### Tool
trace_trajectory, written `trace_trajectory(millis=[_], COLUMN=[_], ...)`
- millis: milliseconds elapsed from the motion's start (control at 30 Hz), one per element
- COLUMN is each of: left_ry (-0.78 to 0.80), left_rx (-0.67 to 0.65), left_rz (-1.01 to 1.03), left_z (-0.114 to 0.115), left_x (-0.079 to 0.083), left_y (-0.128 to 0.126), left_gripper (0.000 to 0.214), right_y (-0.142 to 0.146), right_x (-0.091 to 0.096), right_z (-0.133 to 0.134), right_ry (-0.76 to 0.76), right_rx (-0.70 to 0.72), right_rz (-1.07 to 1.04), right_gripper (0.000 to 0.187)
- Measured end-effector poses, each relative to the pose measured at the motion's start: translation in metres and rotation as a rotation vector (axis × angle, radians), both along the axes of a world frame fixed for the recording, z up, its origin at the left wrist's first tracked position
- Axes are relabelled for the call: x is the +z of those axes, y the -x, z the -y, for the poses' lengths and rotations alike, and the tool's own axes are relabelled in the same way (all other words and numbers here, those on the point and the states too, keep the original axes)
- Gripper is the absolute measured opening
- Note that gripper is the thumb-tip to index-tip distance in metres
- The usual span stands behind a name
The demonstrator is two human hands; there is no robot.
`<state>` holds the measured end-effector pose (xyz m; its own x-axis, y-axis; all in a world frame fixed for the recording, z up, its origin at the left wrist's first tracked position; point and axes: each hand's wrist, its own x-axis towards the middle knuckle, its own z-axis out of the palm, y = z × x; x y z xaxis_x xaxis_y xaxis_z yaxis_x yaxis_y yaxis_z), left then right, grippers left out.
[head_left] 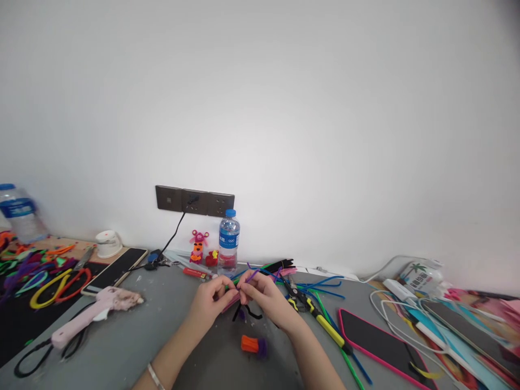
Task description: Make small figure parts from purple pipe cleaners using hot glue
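Observation:
My left hand and my right hand meet over the middle of the desk, fingertips close together. Between the right thumb and forefinger runs a thin purple pipe cleaner, curving upward. The left fingers are pinched too, and seem to grip the same piece; the exact spot is hidden. Short black pipe cleaner ends poke out below the fingers, and I cannot tell which hand they belong to. Nearer me on the desk lies a small orange and purple fuzzy roll.
At left are a pink glue gun, scissors and a phone. A water bottle and a fuzzy figure stand by the wall. Yellow-black pliers, loose pipe cleaners and a pink-cased phone lie right.

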<state>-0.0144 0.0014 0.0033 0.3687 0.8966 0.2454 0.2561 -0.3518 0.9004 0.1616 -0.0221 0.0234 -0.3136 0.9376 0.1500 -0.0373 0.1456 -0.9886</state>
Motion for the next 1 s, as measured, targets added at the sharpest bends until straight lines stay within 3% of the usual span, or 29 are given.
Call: trace_trajectory(millis=[267,567,767,867,1000], left_ry=[0.537,0.937,0.951,0.944,0.957], left_rx=[-0.085,-0.064,-0.301,-0.3,-0.313], left_rz=[0.421,0.823,0.926,0.96,0.974], left_z=[0.01,0.008,0.01,0.01,0.01], left_x=[0.001,0.005,0.011,0.01,0.008], left_y=[-0.013,-0.012,-0.012,-0.013,-0.014], left_gripper=[0.045,0.016,0.035,0.036,0.036], right_y=[-0.01,-0.015,-0.015,-0.012,-0.005], right_x=[-0.004,-0.003,-0.003,-0.001,0.001], right_z=[-0.005,-0.006,-0.006,-0.004,-0.002], right_ry=[0.034,0.014,-0.036,-0.064,-0.113], right_rx=[-0.058,-0.161,-0.176,-0.124,-0.166], right_rz=[-0.156,-0.149,-0.066,0.002,0.172], right_gripper=[0.036,0.035,0.028,0.023,0.012])
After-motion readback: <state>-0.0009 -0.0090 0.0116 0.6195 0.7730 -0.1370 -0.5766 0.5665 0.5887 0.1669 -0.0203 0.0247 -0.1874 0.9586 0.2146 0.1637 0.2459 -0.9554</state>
